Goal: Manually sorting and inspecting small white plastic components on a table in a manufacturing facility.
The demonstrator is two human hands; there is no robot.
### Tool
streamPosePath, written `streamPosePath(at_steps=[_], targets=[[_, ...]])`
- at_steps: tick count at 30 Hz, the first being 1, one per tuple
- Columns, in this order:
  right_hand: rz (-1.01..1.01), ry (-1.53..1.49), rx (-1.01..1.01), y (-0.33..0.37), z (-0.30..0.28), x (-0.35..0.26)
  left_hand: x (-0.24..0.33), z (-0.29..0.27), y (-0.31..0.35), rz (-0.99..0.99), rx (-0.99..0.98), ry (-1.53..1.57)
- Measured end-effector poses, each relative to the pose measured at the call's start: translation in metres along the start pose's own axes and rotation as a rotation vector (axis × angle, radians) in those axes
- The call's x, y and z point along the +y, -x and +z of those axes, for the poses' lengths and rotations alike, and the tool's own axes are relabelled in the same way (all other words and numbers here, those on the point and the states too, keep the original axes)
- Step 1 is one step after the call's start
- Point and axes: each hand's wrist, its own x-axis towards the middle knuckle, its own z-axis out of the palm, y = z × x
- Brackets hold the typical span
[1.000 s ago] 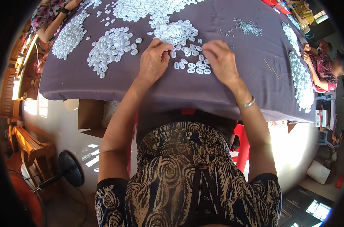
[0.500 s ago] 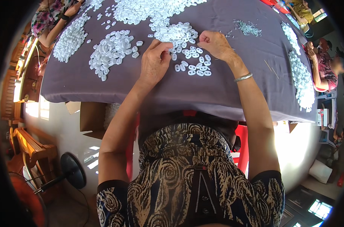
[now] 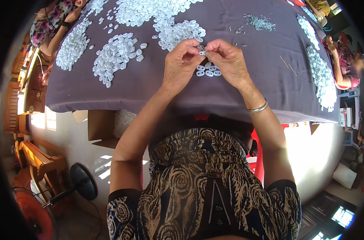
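The left hand point(image 3: 183, 65) and right hand point(image 3: 229, 63) meet above the table point(image 3: 110, 96), loose pieces point(image 3: 209, 73) lying between them on its near side. Behind the left hand, a middle heap point(image 3: 180, 34) runs into a far heap point(image 3: 144, 13). Leftward lie a side heap point(image 3: 114, 56), then an outer heap point(image 3: 73, 48). Behind and right lie pins point(image 3: 262, 22); thin sticks point(image 3: 291, 69) sit nearer, left of the right-edge heap point(image 3: 323, 82).

The oval pieces point(image 3: 114, 56) appear to be smooth, faintly glossy plastic; the tablecloth point(image 3: 138, 88) is smooth fabric with a soft sheen. The small rods point(image 3: 262, 23) and bangle point(image 3: 258, 108) show metallic lustre, the box point(image 3: 104, 126) matt cardboard, the furniture point(image 3: 42, 158) glossy wood.
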Motion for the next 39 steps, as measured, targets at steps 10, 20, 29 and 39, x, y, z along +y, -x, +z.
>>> streamPosePath(at_steps=[10,20,29,39], targets=[[-0.047,-0.022,0.086,0.011,0.018,0.011,-0.002,-0.006,0.006,-0.002,-0.018,0.095],[-0.036,0.045,0.041,0.008,0.012,0.000,-0.004,-0.021,0.005,-0.107,-0.071,0.094],[-0.062,0.595,0.040,-0.002,-0.079,0.005,-0.008,-0.019,0.002,-0.059,0.004,0.097],[-0.385,0.901,-0.169,-0.004,-0.069,0.017,-0.009,-0.015,0.003,-0.022,0.018,0.115]])
